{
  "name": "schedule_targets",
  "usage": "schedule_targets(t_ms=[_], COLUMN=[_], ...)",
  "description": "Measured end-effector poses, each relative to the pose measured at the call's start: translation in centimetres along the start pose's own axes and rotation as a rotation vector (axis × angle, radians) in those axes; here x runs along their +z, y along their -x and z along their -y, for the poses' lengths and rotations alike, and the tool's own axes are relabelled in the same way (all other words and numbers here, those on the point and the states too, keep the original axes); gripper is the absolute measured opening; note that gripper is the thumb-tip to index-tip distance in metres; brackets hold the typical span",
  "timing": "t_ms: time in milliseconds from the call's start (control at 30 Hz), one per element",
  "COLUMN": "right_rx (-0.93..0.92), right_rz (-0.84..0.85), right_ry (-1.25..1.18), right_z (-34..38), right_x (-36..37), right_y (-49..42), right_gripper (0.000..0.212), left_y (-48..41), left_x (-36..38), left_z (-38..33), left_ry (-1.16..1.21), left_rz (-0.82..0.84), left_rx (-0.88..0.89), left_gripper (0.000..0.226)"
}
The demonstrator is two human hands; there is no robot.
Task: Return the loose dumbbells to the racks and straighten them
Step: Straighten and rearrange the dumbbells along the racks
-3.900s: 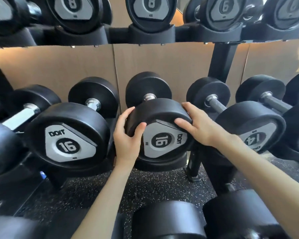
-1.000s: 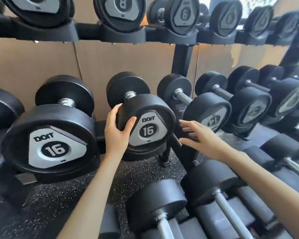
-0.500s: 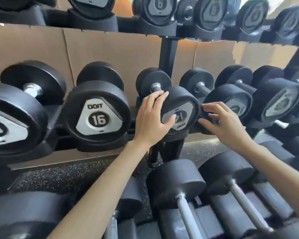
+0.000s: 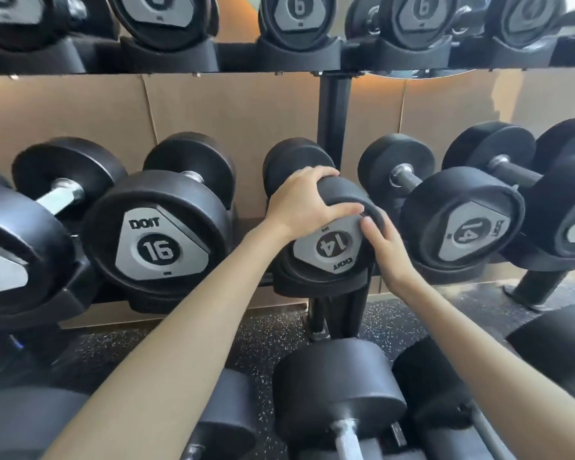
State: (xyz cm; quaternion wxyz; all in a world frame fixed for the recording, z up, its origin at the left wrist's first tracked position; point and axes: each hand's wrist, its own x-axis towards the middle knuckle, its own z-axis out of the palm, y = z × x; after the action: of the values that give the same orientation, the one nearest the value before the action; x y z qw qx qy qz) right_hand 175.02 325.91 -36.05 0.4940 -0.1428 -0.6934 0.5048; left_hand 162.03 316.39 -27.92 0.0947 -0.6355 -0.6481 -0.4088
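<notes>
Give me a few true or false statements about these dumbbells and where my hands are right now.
1. The left hand and right hand both hold the dumbbell marked 14. True.
2. Its label sits upright. False: the label is upside down.
3. The dumbbell marked 16 sits on its left. True.
4. The upper shelf is bare. False: the upper shelf carries dumbbells marked 6.

Black 14 dumbbell (image 4: 334, 247) racked in cradle, silver label upside down.
</notes>
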Motion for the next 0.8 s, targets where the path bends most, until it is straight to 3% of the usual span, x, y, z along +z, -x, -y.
schedule_targets(t_ms=[167, 300, 433, 567, 700, 800], right_rx=[-0.203, -0.302, -0.277, -0.312, -0.302, -0.268], right_rz=[-0.154, -0.015, 0.181, 0.369, 0.472, 0.433], right_ry=[0.019, 0.093, 0.324, 0.821, 1.08, 1.018], right_z=[-1.0, 0.4, 2.8, 5.7, 8.3, 7.9], right_x=[1.5, 1.7, 0.3, -0.1, 1.9, 1.2], right_y=[-0.8, -1.1, -2.7, -5.2, -5.5, -4.9], right_gripper=[0.053, 0.028, 0.042, 0.09, 0.096, 0.095], left_y=[0.3, 1.1, 2.8, 4.8, 5.5, 5.6], left_x=[0.2, 0.0, 1.1, 3.9, 5.0, 4.8], left_z=[0.9, 2.1, 3.3, 4.1, 5.1, 4.7], left_ry=[0.062, 0.157, 0.356, 0.534, 0.548, 0.514], left_rz=[-0.078, -0.137, -0.308, -0.498, -0.606, -0.513], left_rx=[0.067, 0.061, 0.01, -0.108, -0.157, -0.18], left_gripper=[0.065, 0.071, 0.065, 0.057, 0.052, 0.055])
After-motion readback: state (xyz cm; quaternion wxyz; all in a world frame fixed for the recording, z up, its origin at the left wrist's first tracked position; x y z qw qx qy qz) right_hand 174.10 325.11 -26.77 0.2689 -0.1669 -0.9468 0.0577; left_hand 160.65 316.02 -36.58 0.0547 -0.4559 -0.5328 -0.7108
